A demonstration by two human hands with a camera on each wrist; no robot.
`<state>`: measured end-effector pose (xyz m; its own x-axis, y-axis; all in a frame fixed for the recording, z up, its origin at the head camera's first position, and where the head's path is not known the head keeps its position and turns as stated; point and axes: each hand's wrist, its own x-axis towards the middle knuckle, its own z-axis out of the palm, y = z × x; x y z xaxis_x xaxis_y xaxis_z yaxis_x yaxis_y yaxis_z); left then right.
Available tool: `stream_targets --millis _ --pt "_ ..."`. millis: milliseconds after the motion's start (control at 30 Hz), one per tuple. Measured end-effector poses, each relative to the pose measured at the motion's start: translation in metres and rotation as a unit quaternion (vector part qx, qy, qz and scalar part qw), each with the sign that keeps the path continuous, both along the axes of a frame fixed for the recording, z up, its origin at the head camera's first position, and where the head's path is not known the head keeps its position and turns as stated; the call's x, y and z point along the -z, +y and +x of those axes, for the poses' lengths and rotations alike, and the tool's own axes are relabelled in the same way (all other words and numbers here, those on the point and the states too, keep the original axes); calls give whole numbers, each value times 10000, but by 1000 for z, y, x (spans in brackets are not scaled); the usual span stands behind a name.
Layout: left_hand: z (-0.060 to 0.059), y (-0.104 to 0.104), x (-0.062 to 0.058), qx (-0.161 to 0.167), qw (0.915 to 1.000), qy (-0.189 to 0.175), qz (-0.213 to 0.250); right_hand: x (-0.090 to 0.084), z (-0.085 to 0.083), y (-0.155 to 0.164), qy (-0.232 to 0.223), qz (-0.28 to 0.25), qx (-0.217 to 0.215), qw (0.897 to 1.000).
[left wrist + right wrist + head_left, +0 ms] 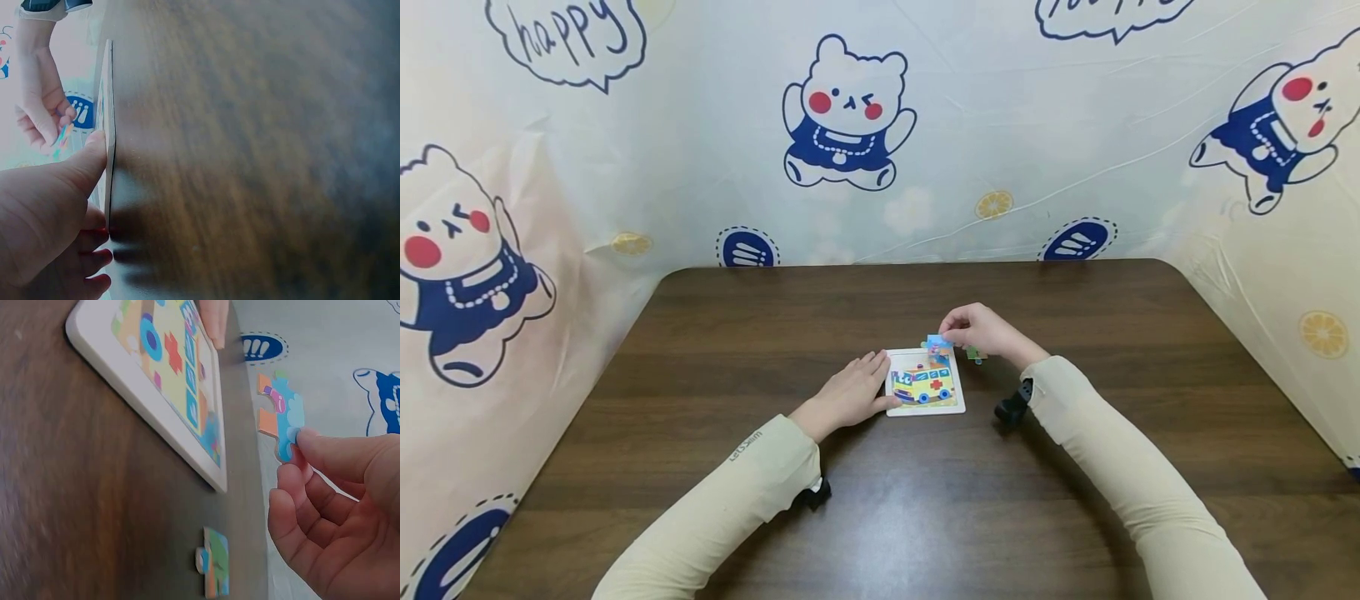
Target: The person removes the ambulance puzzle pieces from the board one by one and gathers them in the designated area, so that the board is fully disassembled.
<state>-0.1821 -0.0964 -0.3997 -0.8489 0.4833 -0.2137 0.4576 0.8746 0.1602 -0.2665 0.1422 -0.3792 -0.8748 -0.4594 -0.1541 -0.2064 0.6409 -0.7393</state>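
A white-framed jigsaw puzzle (925, 412) lies on the table, its picture a yellow ambulance with a red cross; part of its far side shows bare tray. My right hand (988, 332) pinches a blue and orange puzzle piece (286, 415) between thumb and forefinger, raised over the tray's far right corner. Along the tray's left edge rests my left hand (853, 392), fingers extended, with the thumb (94, 147) on the frame's rim. One loose green and blue puzzle piece (217, 562) lies on the table just right of the tray, partly behind my right hand in the head view.
The brown wooden table (737, 350) extends around the puzzle on all sides. Behind it hangs a pale curtain (970, 125) printed with cartoon bears. A black wrist camera (1013, 405) sits under my right cuff, near the table surface.
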Motion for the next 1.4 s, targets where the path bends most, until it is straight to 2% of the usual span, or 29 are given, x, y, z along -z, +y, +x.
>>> stream_targets --millis 167,633,1200,1400 --pt "0 0 0 8 10000 -3 -1 -4 -2 12 141 32 57 9999" --pt "1 0 0 8 10000 83 27 -8 -4 51 170 320 321 9988" --pt "1 0 2 8 10000 36 45 2 -7 84 -185 595 261 9977" --pt "1 0 1 5 10000 37 24 8 -10 89 -166 578 184 9980"
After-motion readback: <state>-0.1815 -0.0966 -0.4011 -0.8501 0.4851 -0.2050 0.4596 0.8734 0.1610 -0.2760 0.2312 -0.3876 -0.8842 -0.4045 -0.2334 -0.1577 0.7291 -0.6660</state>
